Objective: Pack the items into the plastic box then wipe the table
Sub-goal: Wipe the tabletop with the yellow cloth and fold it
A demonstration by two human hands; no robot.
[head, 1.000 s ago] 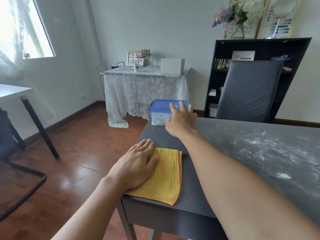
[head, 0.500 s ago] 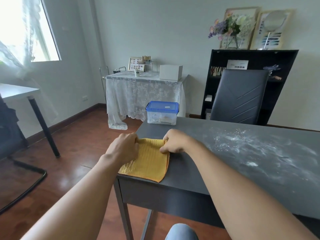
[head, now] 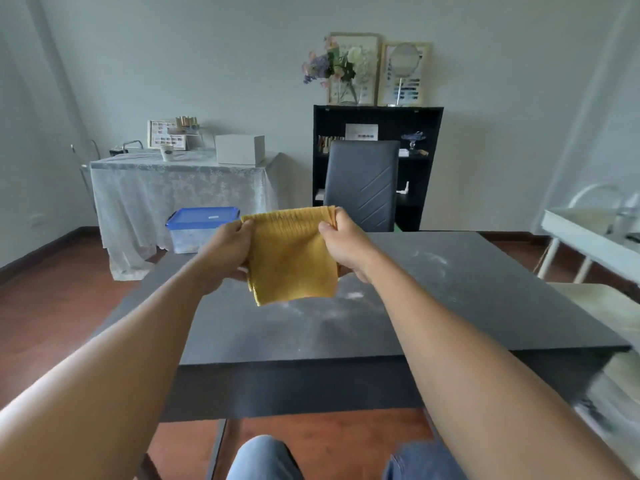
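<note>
- Above the dark table (head: 467, 306), both hands hold a yellow cloth (head: 292, 258) up in the air, clear of the surface.
- The left hand (head: 230, 252) pinches the cloth's upper left corner, its fingers (head: 242, 233) closed on the fabric.
- The right hand (head: 343, 245) grips the upper right corner, fingers (head: 334, 221) closed on the fabric, with the top edge bunched between thumb and fingers.
- The cloth hangs down from the two hands with its lower edge free above the table.
- White powdery smears (head: 429, 261) lie across the middle and far right part of the table top.
- A clear plastic box (head: 194, 237) with a blue lid (head: 202, 218) on it sits at the table's far left corner, just beyond the left hand; its contents are too blurred to tell.
- A dark chair (head: 362, 185) stands at the far side of the table, in front of a black shelf (head: 424, 133).
- A lace-covered side table (head: 173, 188) stands by the far wall on the left.
- The person's knees in blue jeans (head: 263, 459) show at the bottom edge.
</note>
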